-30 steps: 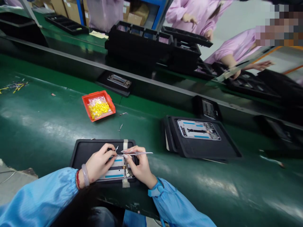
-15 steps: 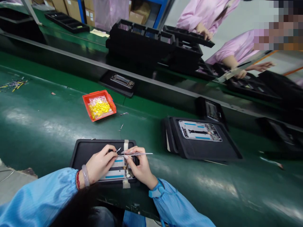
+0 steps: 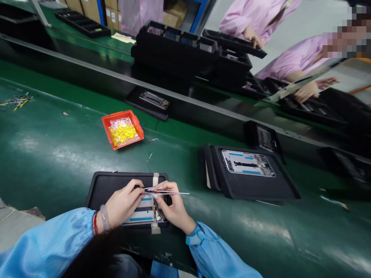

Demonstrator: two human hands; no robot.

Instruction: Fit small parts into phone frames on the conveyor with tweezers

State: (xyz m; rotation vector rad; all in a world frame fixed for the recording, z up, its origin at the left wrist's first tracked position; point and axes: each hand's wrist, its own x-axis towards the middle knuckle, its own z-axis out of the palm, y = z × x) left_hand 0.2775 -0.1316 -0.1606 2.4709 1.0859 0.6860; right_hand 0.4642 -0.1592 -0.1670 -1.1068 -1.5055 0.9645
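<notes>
A phone frame (image 3: 145, 213) with blue strips lies in a black tray (image 3: 104, 186) at the near edge of the green belt. My left hand (image 3: 123, 202) rests on the frame, its fingers pinched together on a tiny part I cannot make out. My right hand (image 3: 171, 206) is closed on metal tweezers (image 3: 171, 192), which lie level with their tips pointing left, meeting the left fingertips just above the frame's upper edge.
An orange bin (image 3: 123, 129) of small yellow parts sits beyond the tray. To the right lies another tray (image 3: 255, 181) holding a phone frame. More trays ride the far conveyor, stacked black trays (image 3: 174, 46) stand behind, and people in pink coats work at the far right.
My hands stay over the frame. The left fingers have closed in toward the tweezer tips. The view has shifted slightly.
</notes>
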